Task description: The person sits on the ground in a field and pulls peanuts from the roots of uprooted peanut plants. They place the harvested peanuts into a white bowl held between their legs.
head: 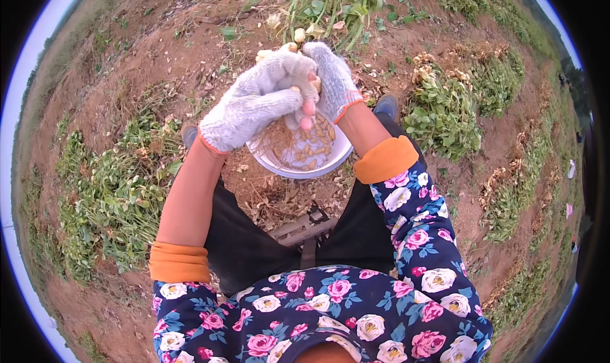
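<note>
Both my hands wear knitted white-grey gloves with orange cuffs, and meet above a white plastic basin (305, 173). My left hand (267, 93) is curled around peanut pods (314, 82), with fingertips bare through the worn glove. More pods (288, 47) stick out beyond its knuckles. My right hand (333, 77) is closed against the root end of a peanut plant (329, 12), whose green stems and leaves point away from me. The exact grip is partly hidden behind the gloves. Loose peanuts (317, 148) lie in the basin, and a tangle of fine brown roots (276, 141) shows at its left.
Heaps of pulled peanut plants lie on reddish soil to the left (114, 191) and right (443, 110). The basin stands between my shoes (386, 106). A low seat frame (305, 230) with a strap shows between my thighs. Rows of plants (510, 196) run farther right.
</note>
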`<act>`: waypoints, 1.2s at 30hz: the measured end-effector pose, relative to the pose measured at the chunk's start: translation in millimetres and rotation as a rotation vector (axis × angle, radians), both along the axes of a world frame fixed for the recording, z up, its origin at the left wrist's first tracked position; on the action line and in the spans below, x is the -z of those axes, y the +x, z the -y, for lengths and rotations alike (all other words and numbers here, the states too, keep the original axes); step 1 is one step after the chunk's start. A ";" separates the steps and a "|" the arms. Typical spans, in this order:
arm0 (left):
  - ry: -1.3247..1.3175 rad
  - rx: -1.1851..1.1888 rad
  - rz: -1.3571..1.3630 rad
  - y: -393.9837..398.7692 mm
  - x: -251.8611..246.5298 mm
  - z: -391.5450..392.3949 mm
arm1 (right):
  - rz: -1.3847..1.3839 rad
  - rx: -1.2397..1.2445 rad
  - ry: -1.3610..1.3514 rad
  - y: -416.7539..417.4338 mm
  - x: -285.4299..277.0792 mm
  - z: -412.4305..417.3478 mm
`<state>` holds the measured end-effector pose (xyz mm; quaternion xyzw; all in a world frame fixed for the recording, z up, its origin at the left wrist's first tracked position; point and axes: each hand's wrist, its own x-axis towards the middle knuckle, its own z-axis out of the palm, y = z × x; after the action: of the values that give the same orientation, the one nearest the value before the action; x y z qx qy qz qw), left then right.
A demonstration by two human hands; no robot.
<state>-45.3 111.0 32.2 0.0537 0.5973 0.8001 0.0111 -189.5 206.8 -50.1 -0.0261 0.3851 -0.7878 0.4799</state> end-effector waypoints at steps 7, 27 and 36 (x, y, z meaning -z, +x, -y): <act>-0.295 0.295 0.239 14.6 -18.0 14.5 | -0.102 0.304 -0.046 -10.6 -11.1 -4.5; -0.477 -0.559 0.240 -19.5 49.0 -17.7 | -0.124 0.531 -0.165 3.4 -1.0 7.1; -0.611 -0.666 0.214 -24.0 57.2 -9.6 | -0.101 0.528 -0.061 14.3 -1.2 5.9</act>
<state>-69.3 120.6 -25.0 -0.2295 0.7859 0.5486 -0.1696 -175.2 201.0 -49.0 0.0215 0.3781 -0.8947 0.2368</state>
